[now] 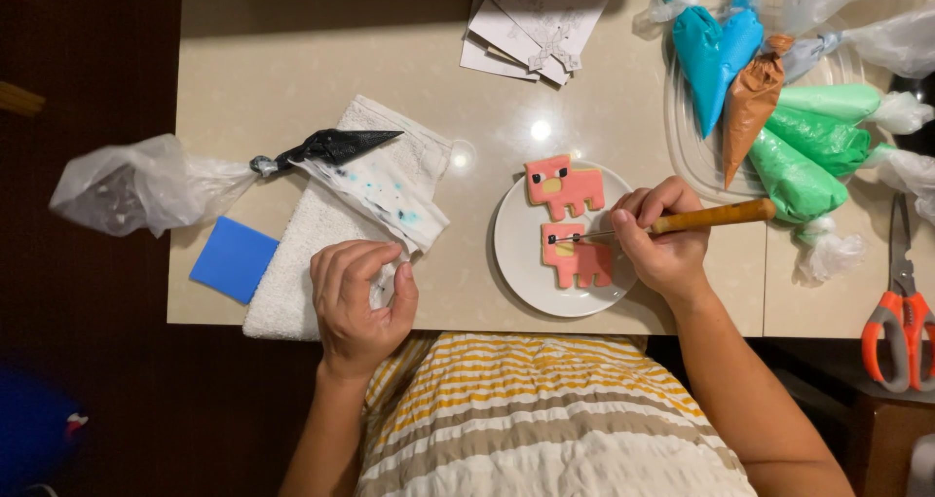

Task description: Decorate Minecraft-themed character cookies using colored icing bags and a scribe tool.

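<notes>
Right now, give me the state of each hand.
Left hand: fingers pinched together over the white towel.
Right hand: closed on a wooden-handled needle tool.

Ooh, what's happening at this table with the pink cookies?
A person is decorating cookies. The right hand holds a wooden-handled needle tool, its tip on the lower pink cookie on a white plate; a second pink cookie lies above it. The left hand rests on a white towel, near a black icing bag. More coloured icing bags sit to the right.
</notes>
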